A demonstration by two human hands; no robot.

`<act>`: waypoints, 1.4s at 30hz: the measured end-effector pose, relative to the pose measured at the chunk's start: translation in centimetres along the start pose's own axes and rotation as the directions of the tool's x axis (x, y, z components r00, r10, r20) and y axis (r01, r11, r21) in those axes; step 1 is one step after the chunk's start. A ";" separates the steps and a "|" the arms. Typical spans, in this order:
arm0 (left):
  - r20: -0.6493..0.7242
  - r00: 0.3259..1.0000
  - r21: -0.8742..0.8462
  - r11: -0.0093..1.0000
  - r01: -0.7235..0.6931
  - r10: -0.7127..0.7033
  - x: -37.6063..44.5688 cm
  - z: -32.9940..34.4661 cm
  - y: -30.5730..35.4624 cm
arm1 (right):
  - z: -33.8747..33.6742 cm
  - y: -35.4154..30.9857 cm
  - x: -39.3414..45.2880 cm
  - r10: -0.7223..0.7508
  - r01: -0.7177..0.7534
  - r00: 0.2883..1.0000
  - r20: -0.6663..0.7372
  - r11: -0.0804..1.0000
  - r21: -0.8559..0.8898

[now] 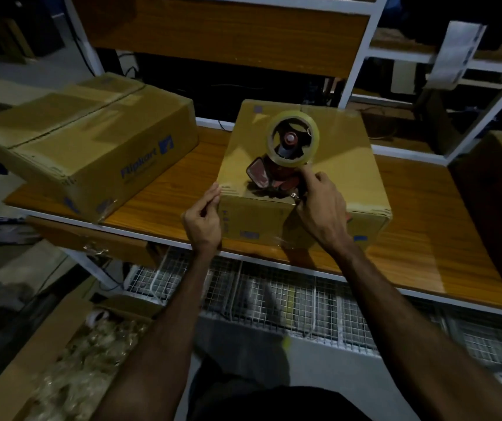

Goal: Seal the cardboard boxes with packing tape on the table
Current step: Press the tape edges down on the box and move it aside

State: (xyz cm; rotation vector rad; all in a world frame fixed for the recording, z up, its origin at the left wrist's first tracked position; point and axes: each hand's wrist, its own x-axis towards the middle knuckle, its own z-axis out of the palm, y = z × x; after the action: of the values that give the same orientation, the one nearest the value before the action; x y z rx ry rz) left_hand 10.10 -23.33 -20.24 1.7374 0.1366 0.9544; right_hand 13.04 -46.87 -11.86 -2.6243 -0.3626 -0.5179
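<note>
Cardboard box (pixel 301 165) mid-table: the right hand (pixel 324 212) grips a tape dispenser (pixel 286 156) at its near top edge while the left hand (pixel 204 218), fingers curled, steadies the near-left corner. Next, likely cutting the tape, then the left-hand Flipkart box (pixel 91 141).

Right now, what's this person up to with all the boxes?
Someone is taping cardboard boxes shut at a wooden table. The right hand holds a tape dispenser at the near top edge of the middle box, and clear tape seems to run down that box's front. The left hand steadies the box's near left corner. A bigger box with blue printing sits to the left, another box at the right edge.
</note>
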 end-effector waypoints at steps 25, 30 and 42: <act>0.053 0.994 0.223 0.972 0.076 -0.090 -0.7 0.4 2.2 | -8.5 20.9 -7.5 0.150 -0.125 0.983 -0.106 0.970 0.210; 0.315 0.933 0.581 0.742 -0.335 0.174 -1.4 2.7 5.5 | -8.6 20.8 -7.4 0.162 -0.143 0.982 -0.094 0.973 0.181; 0.692 0.683 0.451 0.599 -0.661 0.233 -9.1 16.9 13.1 | -8.6 20.9 -7.2 0.156 -0.142 0.985 -0.077 0.977 0.161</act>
State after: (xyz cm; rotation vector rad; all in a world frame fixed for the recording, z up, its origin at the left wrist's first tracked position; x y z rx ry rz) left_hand 10.37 -46.06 -15.28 2.7964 -0.4787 0.7245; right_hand 10.89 -70.27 -15.31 -2.4454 -0.1684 -0.5328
